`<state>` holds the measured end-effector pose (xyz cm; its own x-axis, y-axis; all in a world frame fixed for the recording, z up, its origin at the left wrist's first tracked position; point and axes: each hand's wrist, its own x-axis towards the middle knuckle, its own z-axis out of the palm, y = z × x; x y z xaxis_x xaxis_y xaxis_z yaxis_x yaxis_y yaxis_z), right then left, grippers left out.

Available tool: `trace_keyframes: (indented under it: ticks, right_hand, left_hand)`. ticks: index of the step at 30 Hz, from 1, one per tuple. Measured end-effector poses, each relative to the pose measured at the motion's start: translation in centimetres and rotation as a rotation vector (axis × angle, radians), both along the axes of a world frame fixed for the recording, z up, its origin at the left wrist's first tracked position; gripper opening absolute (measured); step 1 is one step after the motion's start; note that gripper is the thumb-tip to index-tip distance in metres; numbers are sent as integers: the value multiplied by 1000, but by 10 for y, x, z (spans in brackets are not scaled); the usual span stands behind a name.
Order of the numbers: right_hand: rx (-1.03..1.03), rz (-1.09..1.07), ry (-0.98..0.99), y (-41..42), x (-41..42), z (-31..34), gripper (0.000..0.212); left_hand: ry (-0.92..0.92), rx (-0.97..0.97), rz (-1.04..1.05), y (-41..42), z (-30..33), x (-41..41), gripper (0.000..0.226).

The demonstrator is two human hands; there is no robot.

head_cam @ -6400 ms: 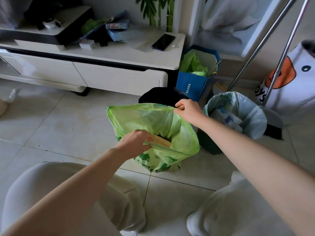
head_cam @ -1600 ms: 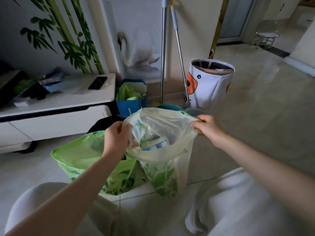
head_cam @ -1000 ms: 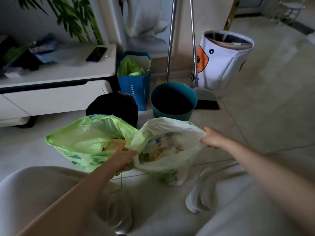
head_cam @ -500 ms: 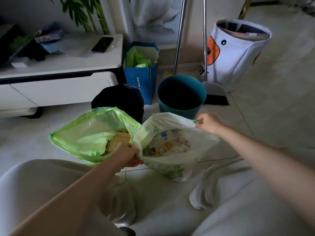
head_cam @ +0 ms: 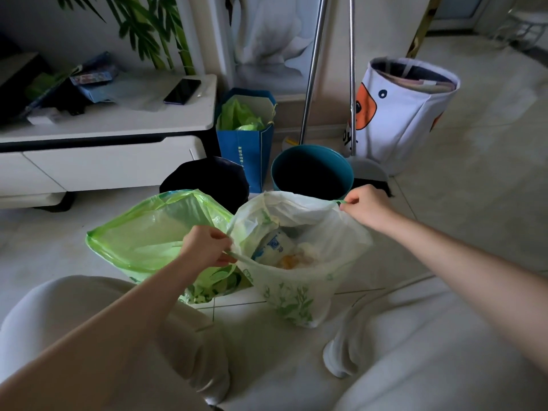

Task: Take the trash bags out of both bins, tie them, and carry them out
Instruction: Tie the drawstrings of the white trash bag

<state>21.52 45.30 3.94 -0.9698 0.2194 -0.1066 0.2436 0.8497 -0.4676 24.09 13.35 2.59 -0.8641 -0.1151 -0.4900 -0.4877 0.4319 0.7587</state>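
A white trash bag (head_cam: pixel 299 289) with green leaf print stands on the floor tiles, its mouth open and trash showing inside. My left hand (head_cam: pixel 204 247) pinches its near-left rim at the green drawstring. My right hand (head_cam: pixel 366 206) pinches the far-right rim by the drawstring. A green trash bag (head_cam: pixel 148 232) sits open just left of it, touching it, with neither hand on it. Behind them stand a black bin (head_cam: pixel 207 178) and a teal bin (head_cam: pixel 312 170), both without liners.
A blue paper bag (head_cam: pixel 246 149) with green plastic stands between the bins and the white TV cabinet (head_cam: pixel 103 149). A broom and dustpan (head_cam: pixel 366 170) and a white fabric basket (head_cam: pixel 406 111) stand at the right. My knees frame the bottom.
The white bag came out of the teal bin and now rests on the floor by the green one. Both hands shifted along its rim to pinch the drawstring, spreading the mouth.
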Motion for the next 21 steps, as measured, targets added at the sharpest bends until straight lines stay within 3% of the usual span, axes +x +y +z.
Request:
trace_keyframes:
  ticks: [5, 8, 14, 18, 21]
  right_hand:
    - [-185, -38, 70, 4, 0, 26, 19]
    - [-359, -82, 110, 4, 1, 43, 16]
    - [-650, -58, 187, -11, 1, 87, 17]
    - [-700, 39, 336, -30, 4, 129, 12]
    - [-661, 91, 429, -35, 5, 143, 13]
  left_hand:
    - [177, -314, -182, 1, 35, -14, 12]
    - [327, -375, -248, 10, 61, -20, 17]
    - [504, -174, -233, 40, 109, -29, 8]
    - [688, 8, -212, 57, 138, -31, 11]
    - [683, 93, -198, 62, 142, -35, 14]
